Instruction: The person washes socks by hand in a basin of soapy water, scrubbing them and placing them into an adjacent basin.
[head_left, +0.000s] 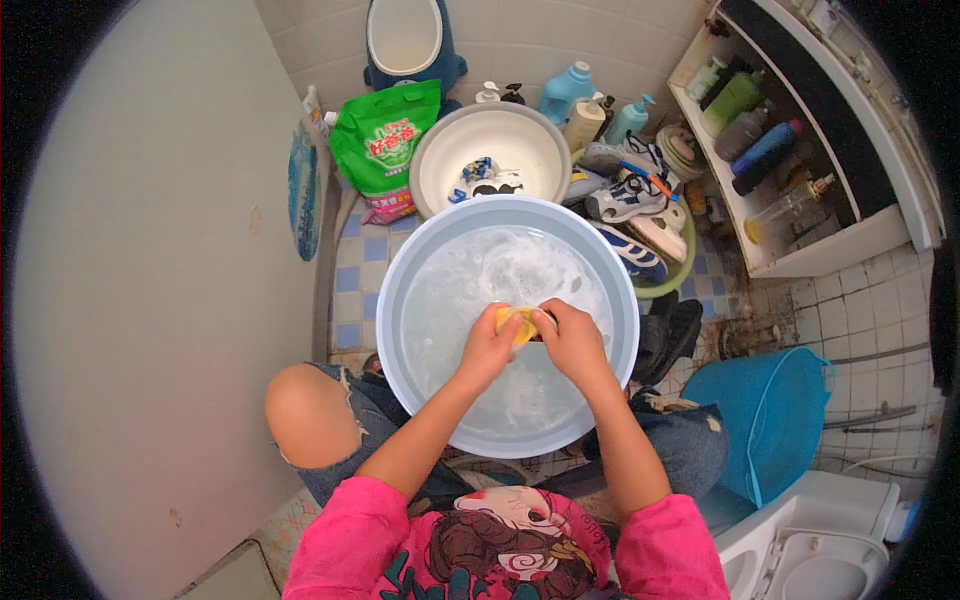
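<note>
A large light-blue basin point(392, 330) of cloudy, soapy water point(450, 290) stands between my knees. Above its middle, my left hand point(487, 343) and my right hand point(572, 338) meet, fingers closed on a small yellow piece with a pale edge point(519, 328). It looks like soft cloth, but my fingers cover much of it, so its exact kind is unclear. White foam point(510, 250) floats mostly on the far side of the water.
Behind stands a white basin point(430, 150) with small items inside, beside a green bag point(385, 140). Several shoes point(640, 195) fill a green tub point(682, 270) at right. Also there are bottles point(568, 90), a shelf unit point(820, 265), a blue bucket point(770, 420) and a toilet point(820, 560).
</note>
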